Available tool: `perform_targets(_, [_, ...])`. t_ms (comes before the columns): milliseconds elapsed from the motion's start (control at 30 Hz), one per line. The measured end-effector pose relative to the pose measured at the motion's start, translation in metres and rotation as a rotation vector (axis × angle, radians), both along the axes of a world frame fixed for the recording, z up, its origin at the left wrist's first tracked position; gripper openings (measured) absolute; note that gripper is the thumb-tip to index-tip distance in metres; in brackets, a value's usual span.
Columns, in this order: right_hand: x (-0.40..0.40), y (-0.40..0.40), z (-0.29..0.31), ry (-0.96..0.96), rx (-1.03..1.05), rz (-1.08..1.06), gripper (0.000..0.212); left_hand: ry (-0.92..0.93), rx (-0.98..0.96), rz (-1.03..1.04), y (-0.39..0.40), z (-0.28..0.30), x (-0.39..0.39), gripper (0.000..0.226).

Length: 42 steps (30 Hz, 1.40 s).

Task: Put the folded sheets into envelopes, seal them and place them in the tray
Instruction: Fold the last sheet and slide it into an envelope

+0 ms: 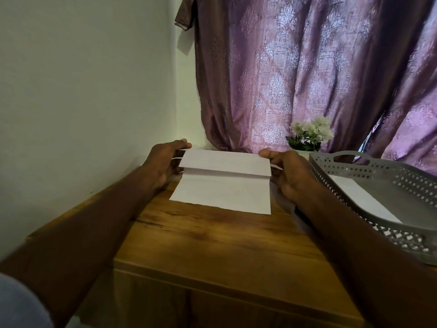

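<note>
A white envelope [222, 183] lies on the wooden table [212, 245], its flap raised and folded toward me over the body. My left hand [163, 162] pinches the flap's left end, thumb on top. My right hand [286, 171] pinches the flap's right end in the same way. A grey perforated tray [402, 176] stands at the right, with a white envelope [361, 200] lying flat inside it. Whether a folded sheet is inside the envelope I hold is hidden.
A small pot of white flowers [309, 133] stands behind the tray by a purple patterned curtain [307, 67]. A pale wall [82, 91] borders the table on the left. The table's front edge runs below my forearms.
</note>
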State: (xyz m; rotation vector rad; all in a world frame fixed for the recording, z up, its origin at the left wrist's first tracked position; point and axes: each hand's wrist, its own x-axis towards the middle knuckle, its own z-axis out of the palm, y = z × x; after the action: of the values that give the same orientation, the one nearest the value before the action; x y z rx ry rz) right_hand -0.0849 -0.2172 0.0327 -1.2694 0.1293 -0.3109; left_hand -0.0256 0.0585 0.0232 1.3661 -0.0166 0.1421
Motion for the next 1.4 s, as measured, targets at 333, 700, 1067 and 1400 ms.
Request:
perform_targets(333, [0.01, -0.001, -0.007, -0.063, -0.001, -0.048, 0.025, -0.044, 0.033, 0.129, -0.001, 0.0, 0.002, 0.02])
perform_targets(700, [0.012, -0.012, -0.002, -0.14, 0.106, -0.146, 0.024, -0.06, 0.153, -0.049, -0.008, -0.005, -0.002, 0.023])
perform_targets(1067, [0.002, -0.001, -0.004, -0.063, -0.116, -0.128, 0.018, -0.109, 0.025, 0.102, -0.006, -0.001, -0.007, 0.024])
perform_targets(1400, [-0.001, -0.004, -0.001, -0.117, 0.016, -0.212, 0.022, -0.093, -0.063, 0.027, -0.004, 0.001, -0.006, 0.023])
